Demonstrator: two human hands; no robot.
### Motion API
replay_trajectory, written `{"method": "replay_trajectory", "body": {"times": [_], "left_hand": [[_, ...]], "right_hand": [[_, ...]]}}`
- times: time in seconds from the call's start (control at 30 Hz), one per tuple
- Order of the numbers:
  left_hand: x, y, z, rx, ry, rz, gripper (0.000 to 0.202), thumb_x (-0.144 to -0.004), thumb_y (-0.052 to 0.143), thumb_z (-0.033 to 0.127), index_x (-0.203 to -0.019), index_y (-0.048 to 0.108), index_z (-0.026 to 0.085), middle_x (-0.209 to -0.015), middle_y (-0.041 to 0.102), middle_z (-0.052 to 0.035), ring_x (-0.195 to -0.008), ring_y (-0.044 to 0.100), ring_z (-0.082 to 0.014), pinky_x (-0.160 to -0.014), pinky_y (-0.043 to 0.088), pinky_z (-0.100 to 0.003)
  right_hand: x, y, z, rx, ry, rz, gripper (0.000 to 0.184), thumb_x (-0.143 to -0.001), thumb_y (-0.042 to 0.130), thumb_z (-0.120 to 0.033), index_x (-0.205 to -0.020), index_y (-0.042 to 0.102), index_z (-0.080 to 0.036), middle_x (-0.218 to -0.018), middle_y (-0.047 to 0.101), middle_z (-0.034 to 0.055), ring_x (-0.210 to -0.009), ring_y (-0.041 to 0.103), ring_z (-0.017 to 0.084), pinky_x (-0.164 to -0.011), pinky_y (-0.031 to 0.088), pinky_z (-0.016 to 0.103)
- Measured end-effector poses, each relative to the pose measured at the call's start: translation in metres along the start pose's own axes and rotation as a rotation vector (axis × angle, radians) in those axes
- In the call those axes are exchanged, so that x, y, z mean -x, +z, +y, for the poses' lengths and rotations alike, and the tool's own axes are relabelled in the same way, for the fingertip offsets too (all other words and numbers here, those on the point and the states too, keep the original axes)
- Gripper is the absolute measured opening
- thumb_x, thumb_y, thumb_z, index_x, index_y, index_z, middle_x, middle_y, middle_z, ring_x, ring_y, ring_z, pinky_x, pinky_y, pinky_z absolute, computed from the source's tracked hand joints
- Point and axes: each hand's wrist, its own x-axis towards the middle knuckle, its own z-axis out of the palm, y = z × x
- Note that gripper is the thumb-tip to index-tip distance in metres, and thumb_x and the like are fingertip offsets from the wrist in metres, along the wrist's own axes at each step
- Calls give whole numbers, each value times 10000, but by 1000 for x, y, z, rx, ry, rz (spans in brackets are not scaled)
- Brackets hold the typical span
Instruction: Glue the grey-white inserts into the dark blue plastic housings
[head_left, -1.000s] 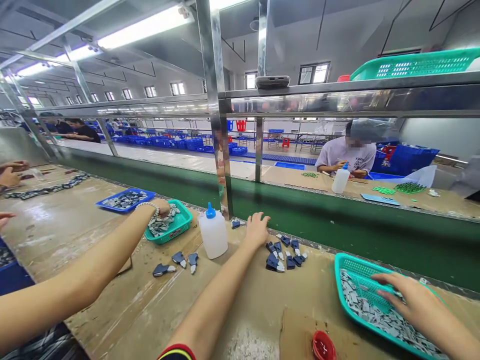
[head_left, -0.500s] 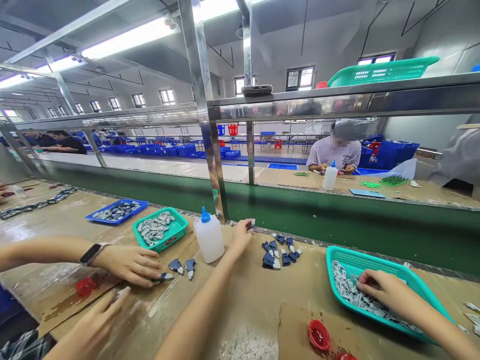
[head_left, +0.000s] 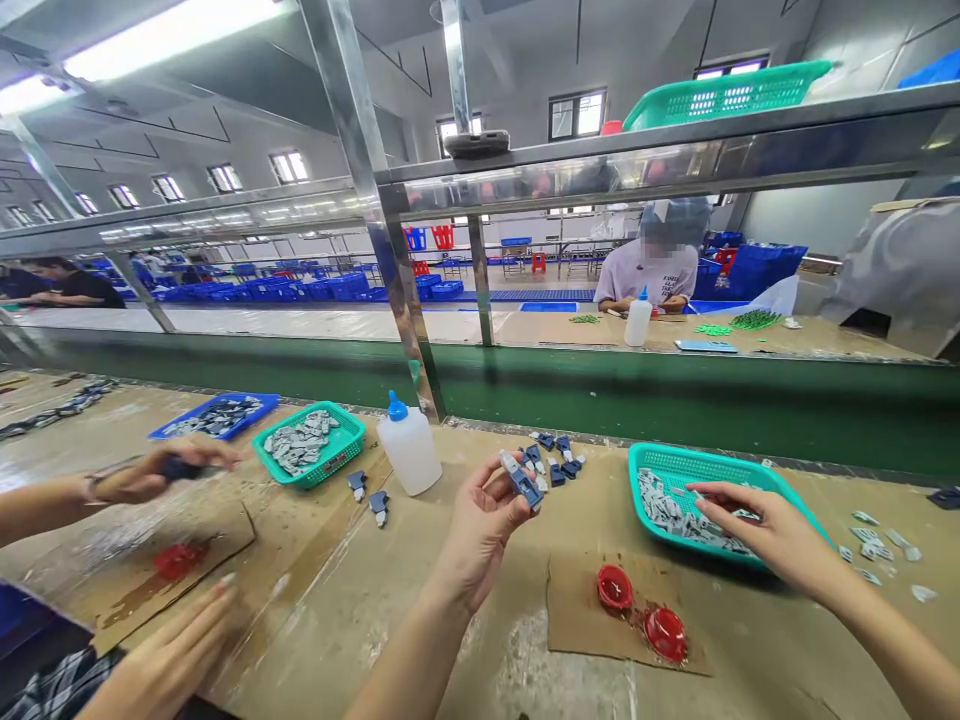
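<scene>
My left hand (head_left: 480,530) is raised over the middle of the table, fingers closed around a dark blue and pale grey plastic part (head_left: 523,483). Behind it on the table lies a loose group of similar two-tone parts (head_left: 555,462). Over the green basket (head_left: 795,500) on the right is my right hand (head_left: 757,525). Its thumb and forefinger pinch a small grey plastic piece (head_left: 697,496). Many grey plastic pieces (head_left: 664,510) fill the basket's left side below the fingers.
Two red cups (head_left: 615,588) of liquid stand on cardboard in front. A white squeeze bottle (head_left: 409,455) with a blue cap is left of centre. A co-worker's hands (head_left: 161,470) move at the left, near another green basket (head_left: 349,455). A metal post (head_left: 397,270) rises behind.
My left hand has come back from the table's far edge, now showing a blue and grey part in its fingers. My right hand stays at the basket. The camera view has shifted.
</scene>
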Motion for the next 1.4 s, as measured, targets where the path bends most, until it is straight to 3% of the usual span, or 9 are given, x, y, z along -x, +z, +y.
{"method": "replay_trajectory", "body": {"times": [0.27,0.4,0.6,0.67,0.77,0.9,1.03,1.2,1.4], "left_hand": [[15,-2,-23,62,-134,43,575,-498,905,261,-1040,715,235,-895,703,-53,-768,624,-117,-682,529,-192],[18,-2,-32,69,-167,49,590,-496,905,272,-1056,723,233,-902,703,-64,-767,621,-118,-672,530,-190],[15,-14,-41,-108,-167,35,574,-611,841,373,-1148,684,246,-1004,721,-86,-876,645,-151,-735,522,-212],[1,-26,-39,-394,-122,-1,544,-712,759,410,-1214,643,236,-1079,716,-100,-949,653,-188,-774,523,-253],[-41,-50,-31,-1177,54,30,478,-779,670,439,-1199,647,213,-1068,727,-87,-971,664,-236,-804,523,-314],[-117,-80,-18,-1525,84,169,343,-795,673,309,-1100,663,153,-1065,691,-140,-1057,608,-305,-919,456,-454],[-167,-93,-13,-1741,50,246,321,-890,578,318,-1165,579,152,-1189,601,-101,-1037,601,-233,-873,504,-457],[-182,-83,-22,-1870,125,251,355,-898,565,321,-1218,548,170,-1262,557,-109,-1078,580,-245,-888,500,-472],[-197,-36,-48,-1856,125,-140,457,-861,524,542,-1091,643,166,-1017,688,-109,-949,639,-236,-822,495,-363]], "right_hand": [[100,29,-21,-271,211,225,439,-760,642,-567,-1017,711,-219,-841,711,75,-717,659,215,-642,576,259],[113,39,-21,-407,242,319,470,-727,690,-545,-1067,698,-219,-861,724,85,-730,674,219,-612,577,239],[116,49,-26,-459,251,275,448,-761,685,-502,-1108,705,-219,-858,727,76,-757,667,201,-655,563,224],[117,52,-27,-494,271,314,412,-729,724,-481,-1046,718,-218,-836,729,70,-745,666,196,-639,554,211],[118,54,-22,-555,326,401,360,-673,775,-465,-916,711,-207,-758,725,65,-694,661,192,-586,539,198],[119,57,-8,-588,377,436,328,-661,777,-491,-754,662,-198,-711,711,68,-660,647,184,-565,537,192],[124,60,-1,-589,381,462,348,-677,750,-527,-706,653,-194,-708,697,67,-677,641,188,-558,543,191],[130,60,1,-561,416,500,349,-643,776,-516,-690,661,-190,-639,656,38,-616,608,164,-558,543,183],[129,64,-3,-634,492,472,394,-628,791,-505,-810,722,-162,-774,744,102,-738,695,236,-612,560,233]]}}
